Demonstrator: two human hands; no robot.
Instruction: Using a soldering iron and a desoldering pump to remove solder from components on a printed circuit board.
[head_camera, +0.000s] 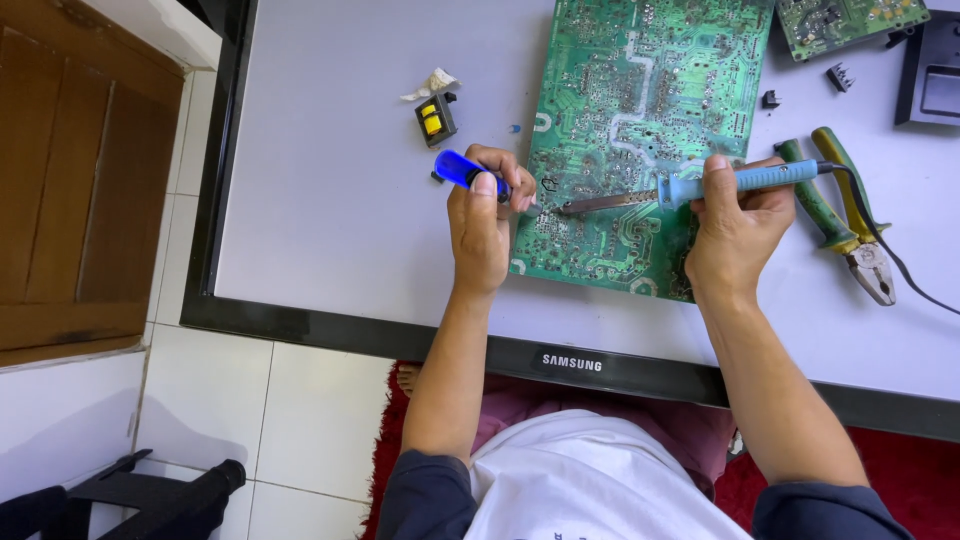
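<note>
Left hand (480, 225) closed on a blue-handled tool (470, 172); right hand (735, 225) closed on a soldering iron (690, 188) (tip on green circuit board (640, 100)). Pliers (850, 225) lie just beside.

- A large flat screen (330, 200) lies face up as the work surface: pale grey panel, black frame.
- A small white logo label (572, 362) sits on the near frame edge.

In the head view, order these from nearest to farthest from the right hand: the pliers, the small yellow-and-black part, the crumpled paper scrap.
From the right hand:
1. pliers, just beside it, to the right.
2. yellow-and-black part, far left, beyond the left hand.
3. paper scrap, just above that part.
</note>
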